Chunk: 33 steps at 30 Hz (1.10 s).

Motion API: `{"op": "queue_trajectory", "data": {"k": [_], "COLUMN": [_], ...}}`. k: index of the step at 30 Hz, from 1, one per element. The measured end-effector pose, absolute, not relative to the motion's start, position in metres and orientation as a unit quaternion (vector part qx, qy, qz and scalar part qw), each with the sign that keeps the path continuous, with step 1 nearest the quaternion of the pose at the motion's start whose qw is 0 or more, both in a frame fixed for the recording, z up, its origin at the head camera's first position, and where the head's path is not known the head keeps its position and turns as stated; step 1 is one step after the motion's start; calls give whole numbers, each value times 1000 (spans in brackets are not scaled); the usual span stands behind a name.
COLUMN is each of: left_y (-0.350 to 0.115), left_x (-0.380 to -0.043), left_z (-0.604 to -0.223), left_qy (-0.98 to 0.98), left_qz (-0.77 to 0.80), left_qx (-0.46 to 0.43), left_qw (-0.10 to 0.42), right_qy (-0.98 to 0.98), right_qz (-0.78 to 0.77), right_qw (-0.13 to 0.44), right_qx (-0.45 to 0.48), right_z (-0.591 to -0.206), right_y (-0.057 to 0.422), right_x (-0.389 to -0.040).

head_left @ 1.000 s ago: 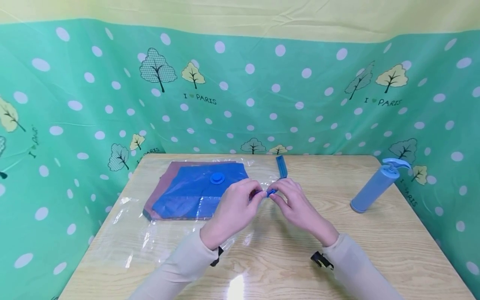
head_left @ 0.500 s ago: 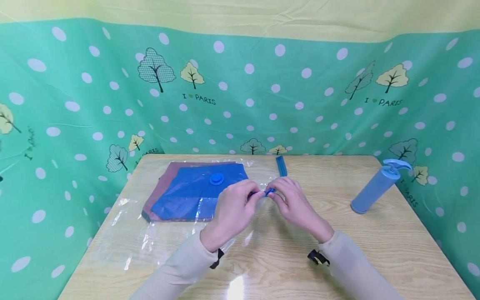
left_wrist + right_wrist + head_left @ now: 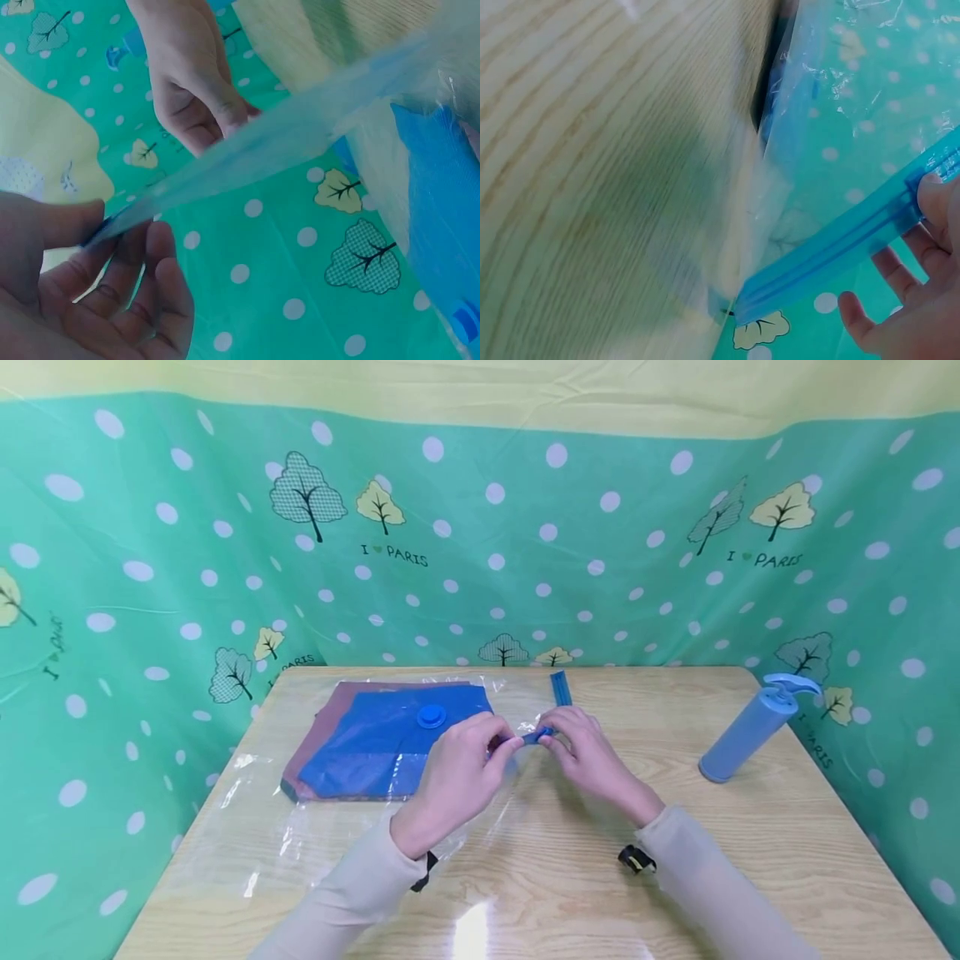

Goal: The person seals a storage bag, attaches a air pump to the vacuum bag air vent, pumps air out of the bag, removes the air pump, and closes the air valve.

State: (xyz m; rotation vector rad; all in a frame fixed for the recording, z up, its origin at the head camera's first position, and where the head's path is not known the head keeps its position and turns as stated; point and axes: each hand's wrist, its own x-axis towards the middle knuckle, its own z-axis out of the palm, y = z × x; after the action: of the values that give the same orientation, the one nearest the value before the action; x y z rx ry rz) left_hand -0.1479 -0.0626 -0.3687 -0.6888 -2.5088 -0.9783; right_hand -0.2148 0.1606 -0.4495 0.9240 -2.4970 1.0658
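Observation:
A clear vacuum storage bag [image 3: 247, 835] lies on the table with folded blue cloth [image 3: 367, 735] and mauve cloth [image 3: 322, 739] inside. Its round blue valve [image 3: 431, 717] faces up. My left hand [image 3: 461, 768] pinches the bag's blue zip edge [image 3: 530, 738] between thumb and fingers; the left wrist view shows the film stretched from that pinch. Just to the right, my right hand [image 3: 592, 760] pinches the same edge at a small blue slider clip [image 3: 913, 189]. In the right wrist view, the ribbed zip strip [image 3: 817, 251] runs away from my right thumb.
A blue hand pump [image 3: 750, 735] stands tilted in the view at the table's right side. The far end of the blue zip strip [image 3: 561, 688] points toward the back edge. A green dotted curtain [image 3: 480, 543] hangs behind the wooden table [image 3: 787, 860].
My hands have drawn slightly apart, so more blue zip edge shows between them. Both still pinch it. The view has shifted a little; bag and pump stay in place.

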Motion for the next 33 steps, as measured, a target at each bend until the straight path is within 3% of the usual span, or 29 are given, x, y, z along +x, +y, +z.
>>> {"op": "queue_trajectory", "data": {"k": [7,21,33], "left_y": [-61,-59,-61], "left_x": [-148,-144,-140], "left_z": [-369,-369,-362], "left_qy": [-903,-899,-899], "left_qz": [-330,-311,-302], "left_qx": [-230,-233,-240], "left_qw": [149,200,208], "right_qy": [-865,-878,-894], "right_qz": [375,338,331], "right_qw": [129,154,143], "right_qx": [308,301,264], "right_z": [-452,-450,-456], "right_y": [162,157,164], "right_x": [-215,-214,-225]}}
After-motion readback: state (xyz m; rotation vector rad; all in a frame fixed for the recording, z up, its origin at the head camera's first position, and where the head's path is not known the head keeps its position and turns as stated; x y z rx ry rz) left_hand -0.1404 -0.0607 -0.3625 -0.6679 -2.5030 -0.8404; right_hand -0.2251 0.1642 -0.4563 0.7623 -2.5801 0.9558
